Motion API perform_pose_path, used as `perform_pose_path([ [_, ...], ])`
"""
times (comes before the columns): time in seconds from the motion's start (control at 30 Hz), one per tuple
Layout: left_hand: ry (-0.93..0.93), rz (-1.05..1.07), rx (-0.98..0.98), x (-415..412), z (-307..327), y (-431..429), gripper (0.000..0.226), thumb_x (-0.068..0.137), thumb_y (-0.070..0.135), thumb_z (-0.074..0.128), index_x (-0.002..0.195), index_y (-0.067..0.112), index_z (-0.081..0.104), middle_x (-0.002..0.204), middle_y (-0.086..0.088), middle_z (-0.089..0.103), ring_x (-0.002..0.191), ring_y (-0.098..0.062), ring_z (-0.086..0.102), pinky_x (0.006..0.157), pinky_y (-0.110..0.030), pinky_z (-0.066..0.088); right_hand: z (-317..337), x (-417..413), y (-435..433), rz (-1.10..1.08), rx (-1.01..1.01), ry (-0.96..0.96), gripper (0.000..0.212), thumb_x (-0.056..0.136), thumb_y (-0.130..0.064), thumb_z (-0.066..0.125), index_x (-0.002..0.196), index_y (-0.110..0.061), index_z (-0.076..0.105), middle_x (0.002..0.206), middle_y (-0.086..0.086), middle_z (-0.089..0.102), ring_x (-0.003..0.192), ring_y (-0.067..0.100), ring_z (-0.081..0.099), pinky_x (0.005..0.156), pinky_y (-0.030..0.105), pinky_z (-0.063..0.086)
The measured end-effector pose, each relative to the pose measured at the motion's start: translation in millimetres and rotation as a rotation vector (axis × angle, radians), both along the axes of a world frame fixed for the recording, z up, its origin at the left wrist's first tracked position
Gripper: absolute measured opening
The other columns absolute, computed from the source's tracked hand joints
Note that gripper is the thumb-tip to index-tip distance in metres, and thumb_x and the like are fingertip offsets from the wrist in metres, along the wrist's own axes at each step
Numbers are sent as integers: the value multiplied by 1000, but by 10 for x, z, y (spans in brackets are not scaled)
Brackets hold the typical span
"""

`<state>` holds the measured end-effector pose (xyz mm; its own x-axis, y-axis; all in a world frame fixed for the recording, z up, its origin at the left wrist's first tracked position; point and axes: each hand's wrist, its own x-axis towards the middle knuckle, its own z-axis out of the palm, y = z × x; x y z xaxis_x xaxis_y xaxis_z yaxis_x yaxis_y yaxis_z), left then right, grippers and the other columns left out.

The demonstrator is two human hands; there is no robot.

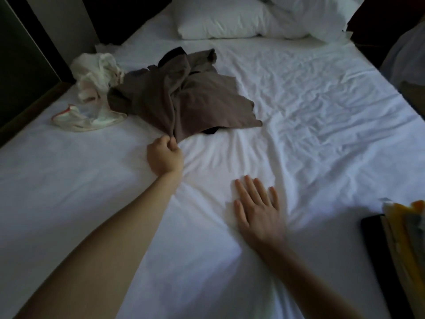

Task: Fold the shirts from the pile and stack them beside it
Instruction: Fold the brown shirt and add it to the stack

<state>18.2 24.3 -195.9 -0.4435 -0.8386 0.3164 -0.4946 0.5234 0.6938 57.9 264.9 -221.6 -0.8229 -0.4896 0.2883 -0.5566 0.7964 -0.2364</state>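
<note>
Two bare forearms reach in from the bottom of the frame, the left one from the lower left corner and the right one from the lower right. The right hand [257, 206] lies flat on the white bed sheet [322, 100] just below the centre, palm down, its fingers [250, 185] straight and slightly spread, holding nothing. The left hand [164, 156] is farther up, left of centre, and its curled fingers [170, 143] pinch a gathered fold at the near edge of the brown shirt [184, 97]. That shirt lies crumpled and partly spread on the bed in the upper left-centre of the frame. A black garment [210, 131] peeps out from under its near edge, and more dark cloth shows at its far end. Touching the shirt's left side is a heap of white clothing [99, 72], and just below that lies a white piece with red trim [87, 118], near the bed's left edge. The sheet is creased, most of all across the right half. White pillows [230, 21] lie along the top of the frame. At the lower right edge a stack of yellow and grey cloth [407, 231] lies against a flat dark object [377, 245]; what that object is cannot be told.
</note>
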Motion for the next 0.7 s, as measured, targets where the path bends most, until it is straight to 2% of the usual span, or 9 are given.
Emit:
perform_pose_path([
  [0.07,37,-131,-59,165,-59,113,13,82,3,58,73,-4,64,83,-27,65,82,-43,53,67,-41,31,-2,6,13,-7,9,20,51,93,-41,29,136,-24,50,140,4,50,129,25,48,106,39,18],
  [0.17,49,-288,-91,482,-125,296,15,77,3,60,62,0,58,71,-25,61,71,-40,53,62,-39,28,75,32,27,-12,41,-13,53,93,-40,27,135,-22,51,140,4,51,129,26,48,107,38,17],
  [0.3,-45,-458,-64,1080,-132,665,15,75,7,63,62,4,57,67,-19,59,69,-36,54,63,-36,29,213,119,73,36,75,-234,79,81,-53,-4,147,-25,28,156,-4,21,145,16,14,113,29,-4],
  [0.4,-51,-538,-22,1562,-66,902,17,73,16,59,58,8,55,62,-14,58,64,-32,54,59,-33,26,325,345,102,41,61,-306,90,73,-59,-9,147,-25,29,157,-5,19,146,13,9,114,26,-2],
  [0.5,-44,-604,14,1909,-32,1067,20,72,21,54,55,11,50,59,-10,55,60,-31,54,57,-30,26,448,702,77,-59,-230,-457,74,82,-60,11,123,-18,55,138,3,49,138,19,31,115,33,13],
  [0.57,-80,-643,64,2101,-9,1135,14,66,13,61,54,10,54,58,-10,57,60,-30,56,57,-28,27,582,954,-10,-203,-558,-597,45,88,-55,35,96,-16,57,103,5,62,112,24,53,105,41,33],
  [0.6,-95,-665,76,2205,-1,1177,13,64,12,63,54,9,56,58,-10,58,59,-29,57,56,-27,28,649,1071,-57,-262,-738,-644,38,84,-55,46,92,-19,55,92,2,62,101,23,57,98,44,41],
  [0.67,-79,-710,118,2414,-6,1246,18,69,21,60,54,10,57,59,-9,60,60,-27,56,56,-27,28,746,1251,-140,-338,-958,-717,37,81,-44,64,105,-19,51,99,0,61,102,20,59,95,45,46],
  [0.7,-64,-738,168,2534,-9,1274,24,71,29,55,54,11,56,60,-8,60,61,-23,54,55,-27,27,779,1330,-160,-340,-957,-728,51,79,-37,71,119,-16,46,114,2,58,112,21,55,99,44,44],
])
